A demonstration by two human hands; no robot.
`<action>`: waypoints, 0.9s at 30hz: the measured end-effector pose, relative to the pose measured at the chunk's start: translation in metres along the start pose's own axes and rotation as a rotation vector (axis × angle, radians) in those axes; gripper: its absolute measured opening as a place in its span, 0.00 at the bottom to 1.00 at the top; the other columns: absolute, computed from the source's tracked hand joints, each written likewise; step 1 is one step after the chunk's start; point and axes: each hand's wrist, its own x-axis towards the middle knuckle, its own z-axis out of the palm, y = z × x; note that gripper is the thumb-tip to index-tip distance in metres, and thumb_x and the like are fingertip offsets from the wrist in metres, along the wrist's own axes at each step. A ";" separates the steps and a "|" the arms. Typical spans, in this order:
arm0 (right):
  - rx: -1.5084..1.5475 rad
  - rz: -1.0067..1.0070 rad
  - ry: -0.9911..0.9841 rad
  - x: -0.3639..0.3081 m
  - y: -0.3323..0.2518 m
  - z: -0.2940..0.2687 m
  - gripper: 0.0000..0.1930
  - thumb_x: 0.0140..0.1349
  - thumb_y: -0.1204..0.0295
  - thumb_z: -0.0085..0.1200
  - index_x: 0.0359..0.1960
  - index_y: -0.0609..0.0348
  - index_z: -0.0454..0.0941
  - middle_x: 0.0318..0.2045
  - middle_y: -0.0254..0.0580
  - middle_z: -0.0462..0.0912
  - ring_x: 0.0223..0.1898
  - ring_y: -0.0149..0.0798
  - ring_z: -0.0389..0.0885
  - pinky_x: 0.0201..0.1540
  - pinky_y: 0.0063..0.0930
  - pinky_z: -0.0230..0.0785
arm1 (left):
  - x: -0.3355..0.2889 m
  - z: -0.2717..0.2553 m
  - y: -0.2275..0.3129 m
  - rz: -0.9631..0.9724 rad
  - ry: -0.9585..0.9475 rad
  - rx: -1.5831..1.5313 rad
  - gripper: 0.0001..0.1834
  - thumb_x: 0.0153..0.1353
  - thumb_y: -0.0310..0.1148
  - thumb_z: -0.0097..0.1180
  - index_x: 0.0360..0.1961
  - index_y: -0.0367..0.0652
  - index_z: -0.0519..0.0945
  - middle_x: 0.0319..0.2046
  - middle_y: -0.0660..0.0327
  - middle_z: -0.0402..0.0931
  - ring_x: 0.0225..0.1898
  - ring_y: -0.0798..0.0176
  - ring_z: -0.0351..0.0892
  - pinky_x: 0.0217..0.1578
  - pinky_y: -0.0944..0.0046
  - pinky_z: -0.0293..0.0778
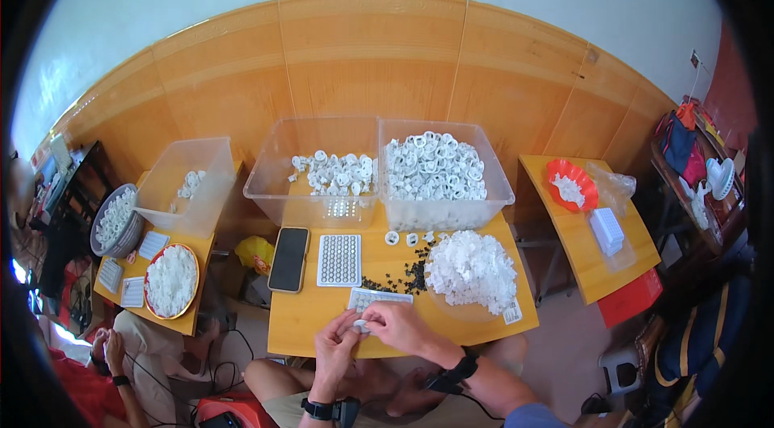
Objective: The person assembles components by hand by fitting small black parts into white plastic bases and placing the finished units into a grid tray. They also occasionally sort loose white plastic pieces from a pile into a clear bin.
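Observation:
Close to the table's front edge, my left hand (pixel 334 343) and my right hand (pixel 399 327) meet with fingers pinched around a small white plastic part (pixel 360 326). Its exact kind is too small to tell. Just beyond my fingers lies a white tray of small round pieces (pixel 380 297), partly covered by my hands. A second such tray (pixel 339 260) sits farther back, to the right of a dark-screened phone (pixel 289 260). Small black pieces (pixel 415 276) are scattered beside a heap of white plastic parts (pixel 474 271) on the right.
Two clear bins of white parts, the left (pixel 270 206) and right (pixel 443 214), stand at the table's back. A left side table (pixel 211 244) carries another bin, a basket and trays. On the right side table (pixel 576 267) is a red bowl (pixel 592 186). A person (pixel 76 384) sits at left.

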 end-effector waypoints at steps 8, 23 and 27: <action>0.389 -0.193 0.344 0.094 -0.035 -0.094 0.08 0.64 0.76 0.55 0.42 0.64 0.81 0.32 0.43 0.87 0.31 0.33 0.86 0.34 0.27 0.77 | 0.005 -0.004 0.000 -0.093 0.025 0.024 0.18 0.70 0.24 0.53 0.58 0.29 0.73 0.49 0.48 0.81 0.45 0.60 0.84 0.50 0.66 0.79; -0.810 -0.032 0.222 0.121 0.071 -0.058 0.07 0.55 0.77 0.54 0.34 0.59 0.83 0.33 0.51 0.84 0.38 0.58 0.84 0.38 0.51 0.74 | 0.004 -0.008 -0.009 -0.034 0.006 0.019 0.13 0.71 0.25 0.52 0.51 0.27 0.78 0.43 0.53 0.83 0.43 0.64 0.84 0.48 0.68 0.78; -0.678 0.006 0.219 0.109 0.064 -0.060 0.05 0.54 0.75 0.58 0.32 0.62 0.83 0.30 0.51 0.85 0.32 0.51 0.85 0.34 0.44 0.75 | 0.003 -0.007 -0.009 -0.099 0.024 -0.028 0.13 0.71 0.26 0.52 0.51 0.28 0.78 0.43 0.53 0.83 0.43 0.64 0.84 0.48 0.68 0.78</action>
